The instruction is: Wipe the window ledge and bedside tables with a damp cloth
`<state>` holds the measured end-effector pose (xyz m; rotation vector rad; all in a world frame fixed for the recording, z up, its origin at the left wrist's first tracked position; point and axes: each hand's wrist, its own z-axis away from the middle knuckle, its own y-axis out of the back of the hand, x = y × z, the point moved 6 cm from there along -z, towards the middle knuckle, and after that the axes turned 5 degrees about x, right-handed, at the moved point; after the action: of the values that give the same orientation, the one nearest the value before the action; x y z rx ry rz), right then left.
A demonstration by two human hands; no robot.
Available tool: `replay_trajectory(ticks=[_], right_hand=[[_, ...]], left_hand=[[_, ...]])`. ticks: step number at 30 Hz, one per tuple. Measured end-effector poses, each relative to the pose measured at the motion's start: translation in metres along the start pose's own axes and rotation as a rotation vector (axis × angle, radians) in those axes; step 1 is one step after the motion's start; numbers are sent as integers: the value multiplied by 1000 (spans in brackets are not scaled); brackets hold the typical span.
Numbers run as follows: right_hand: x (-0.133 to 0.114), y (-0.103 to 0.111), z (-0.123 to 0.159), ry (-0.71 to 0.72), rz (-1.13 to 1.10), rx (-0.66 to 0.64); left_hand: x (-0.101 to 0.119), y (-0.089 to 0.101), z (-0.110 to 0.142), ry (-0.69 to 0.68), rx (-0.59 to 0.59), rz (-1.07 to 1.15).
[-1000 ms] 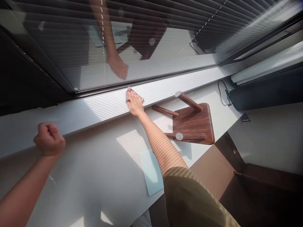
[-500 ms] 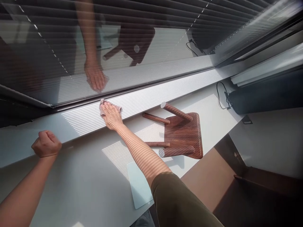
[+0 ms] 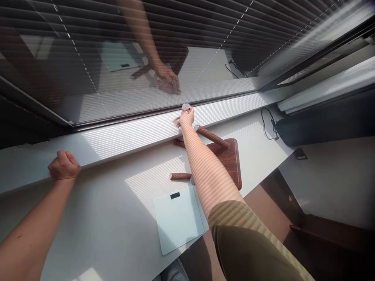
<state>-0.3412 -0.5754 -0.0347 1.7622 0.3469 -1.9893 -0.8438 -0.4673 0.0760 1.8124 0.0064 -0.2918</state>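
Your right hand (image 3: 186,116) is at the centre of the frame, with its fingers closed around a crumpled pale pink cloth (image 3: 177,121). The cloth is pressed onto the raised white window ledge (image 3: 131,135), right by the dark metal window track (image 3: 164,112), and a corner of it sticks out beside your palm. Your left hand (image 3: 64,165) sits at the left of the frame, its fingers curled into a closed fist holding nothing, with the knuckles against the front edge of the ledge.

Below the ledge, a brown wooden stool (image 3: 230,164) lies upside down on the broad white sill surface (image 3: 96,210), its round legs pointing up. Your right forearm crosses above it and hides part of the seat, and the end of one leg sits just beside your wrist. Left of your forearm, near the lower middle of the frame, lies a flat, square, pale blue glass bathroom scale (image 3: 177,220) with a small black display. Your olive-green sleeve (image 3: 252,244) fills the bottom right. A thin black cable (image 3: 268,123) curls on the sill to the right, next to a long dark cushion (image 3: 325,123). Slatted blinds behind the window glass (image 3: 88,50) fill the top of the frame, and your arm shows reflected there.
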Motion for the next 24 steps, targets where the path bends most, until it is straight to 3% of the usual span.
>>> replay_trajectory(ticks=[4, 7, 10, 13, 17, 21, 24], right_hand=[[-42, 78, 20, -160, -354, 90], [-70, 142, 66, -306, -711, -61], [-90, 204, 109, -233, -625, -215], [-98, 254, 130, -57, -369, -265], [-98, 305, 125, 65, -267, -236], [-90, 344, 97, 83, -309, -293], [-71, 371, 61, 81, -358, -363]], left_hand=[[5, 12, 2, 19, -5, -6], [16, 27, 16, 82, -76, -34], [41, 52, 46, 131, -69, 17], [84, 77, 81, 8, -110, 118], [151, 113, 110, -144, -151, 213], [214, 140, 119, -124, -128, 220], [262, 142, 125, -75, -130, 190]])
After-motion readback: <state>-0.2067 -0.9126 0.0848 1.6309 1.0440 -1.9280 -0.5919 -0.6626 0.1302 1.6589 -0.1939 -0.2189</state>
